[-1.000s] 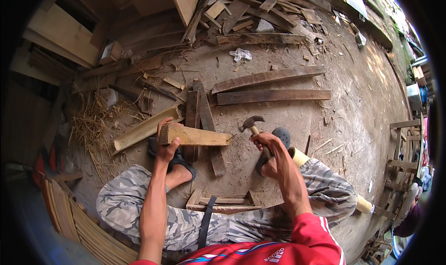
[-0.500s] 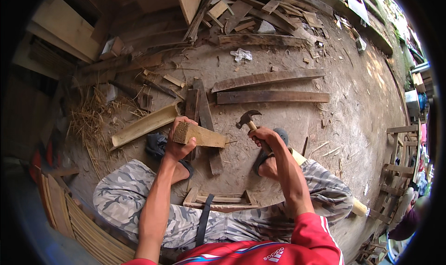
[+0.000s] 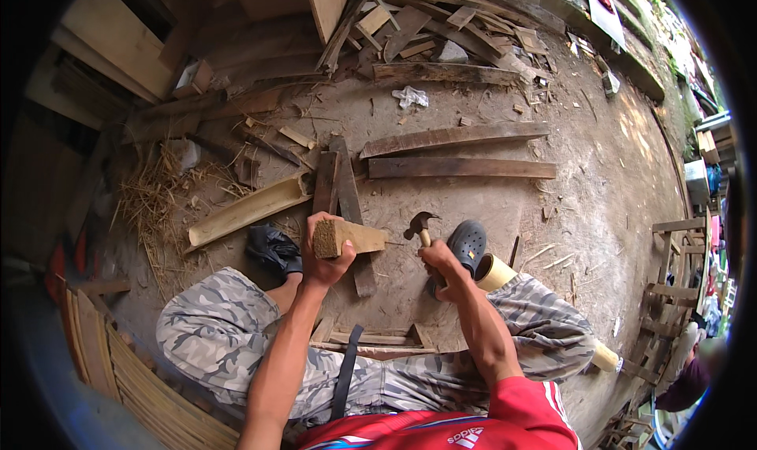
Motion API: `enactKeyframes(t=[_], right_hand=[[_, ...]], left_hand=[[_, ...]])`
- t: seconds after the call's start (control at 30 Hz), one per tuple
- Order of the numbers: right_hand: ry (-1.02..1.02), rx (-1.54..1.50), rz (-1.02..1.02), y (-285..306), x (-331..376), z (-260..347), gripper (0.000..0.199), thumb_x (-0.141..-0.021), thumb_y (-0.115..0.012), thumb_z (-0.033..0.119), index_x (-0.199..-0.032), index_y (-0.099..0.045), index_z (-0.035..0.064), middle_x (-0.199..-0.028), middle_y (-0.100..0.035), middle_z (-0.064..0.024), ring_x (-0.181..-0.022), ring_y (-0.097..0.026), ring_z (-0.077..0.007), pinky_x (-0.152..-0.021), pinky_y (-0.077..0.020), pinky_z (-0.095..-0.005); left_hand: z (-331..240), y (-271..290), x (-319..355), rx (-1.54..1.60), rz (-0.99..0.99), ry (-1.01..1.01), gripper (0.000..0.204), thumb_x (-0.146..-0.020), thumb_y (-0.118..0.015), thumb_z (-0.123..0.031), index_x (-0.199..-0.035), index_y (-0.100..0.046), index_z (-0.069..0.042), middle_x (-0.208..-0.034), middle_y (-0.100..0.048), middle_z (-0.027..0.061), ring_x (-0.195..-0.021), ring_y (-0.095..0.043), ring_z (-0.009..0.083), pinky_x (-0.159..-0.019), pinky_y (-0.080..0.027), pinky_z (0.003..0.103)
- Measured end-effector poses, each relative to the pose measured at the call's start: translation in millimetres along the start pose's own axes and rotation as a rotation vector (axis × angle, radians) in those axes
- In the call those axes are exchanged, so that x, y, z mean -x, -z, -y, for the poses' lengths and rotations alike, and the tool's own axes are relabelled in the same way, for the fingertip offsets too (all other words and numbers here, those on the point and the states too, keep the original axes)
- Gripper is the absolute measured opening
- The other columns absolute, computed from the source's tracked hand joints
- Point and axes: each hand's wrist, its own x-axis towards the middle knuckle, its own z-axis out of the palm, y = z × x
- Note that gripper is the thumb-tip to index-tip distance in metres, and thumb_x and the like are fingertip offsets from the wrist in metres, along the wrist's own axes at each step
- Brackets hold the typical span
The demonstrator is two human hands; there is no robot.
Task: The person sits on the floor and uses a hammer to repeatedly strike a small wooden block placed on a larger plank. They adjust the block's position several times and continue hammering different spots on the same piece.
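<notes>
My left hand (image 3: 326, 254) wraps round a thick wooden block (image 3: 359, 236), its rough sawn end toward the left. From the block's right end a thin nail (image 3: 395, 243) sticks out. A claw hammer (image 3: 422, 224) is gripped by its light wooden handle in my right hand (image 3: 443, 265); its dark head stands just right of the nail, apart from it. Beneath and behind the block, two dark boards (image 3: 345, 178) lie crossed or overlapping on the ground; the block hides part of them.
Two long planks (image 3: 465, 168) lie ahead on the dirt floor. A split bamboo piece (image 3: 246, 212) and straw (image 3: 158, 190) are at the left. Scrap wood (image 3: 441, 24) is heaped at the back. A small wooden frame (image 3: 374, 340) sits between my legs, and a bamboo tube (image 3: 494, 272) beside my right shoe (image 3: 468, 245).
The hammer and my right hand have come down toward me. My left hand and the block have shifted slightly right. More of my right shoe shows.
</notes>
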Motion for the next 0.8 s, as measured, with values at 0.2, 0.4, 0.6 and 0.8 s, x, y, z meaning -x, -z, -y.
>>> enactKeyframes(t=[0.2, 0.4, 0.6, 0.8], right_hand=[[0.481, 0.171, -0.433, -31, 21, 4, 0.029, -0.083, -0.058, 0.014, -0.108, -0.051, 0.0012, -0.078, -0.064, -0.0296, -0.068, -0.063, -0.0478, -0.061, -0.051, -0.0526], [0.627, 0.124, -0.46, -45, 48, 33, 0.031, -0.082, -0.058, 0.013, -0.11, -0.048, 0.0041, -0.077, -0.062, -0.0325, -0.076, -0.061, -0.0518, -0.067, -0.0488, -0.0576], [0.278, 0.243, -0.308, -48, 23, -21, 0.033, -0.083, -0.057, 0.015, -0.111, -0.047, 0.0019, -0.093, -0.063, -0.0345, -0.093, -0.061, -0.0525, -0.083, -0.0464, -0.0588], [0.428, 0.112, -0.462, -35, 40, 25, 0.03, -0.084, -0.058, 0.017, -0.11, -0.049, 0.0042, -0.086, -0.063, -0.0319, -0.086, -0.062, -0.0503, -0.074, -0.0485, -0.0542]], left_hand=[[-12, -36, -31, -0.171, -0.195, 0.172, 0.048, -0.078, -0.069, -0.024, -0.115, -0.046, -0.004, -0.085, -0.06, 0.0118, -0.078, -0.062, 0.0265, -0.072, -0.051, 0.038], [7, -46, -53, -0.221, -0.31, 0.064, 0.041, -0.08, -0.068, -0.017, -0.113, -0.049, -0.004, -0.084, -0.061, 0.011, -0.076, -0.063, 0.0236, -0.073, -0.052, 0.036], [15, -50, -56, -0.216, -0.362, -0.005, 0.042, -0.076, -0.07, -0.018, -0.109, -0.048, -0.003, -0.084, -0.057, 0.0132, -0.072, -0.06, 0.0275, -0.068, -0.051, 0.039], [30, -35, -71, -0.238, -0.445, 0.154, 0.04, -0.077, -0.07, -0.021, -0.107, -0.049, -0.003, -0.084, -0.058, 0.0142, -0.074, -0.062, 0.0297, -0.07, -0.051, 0.04]])
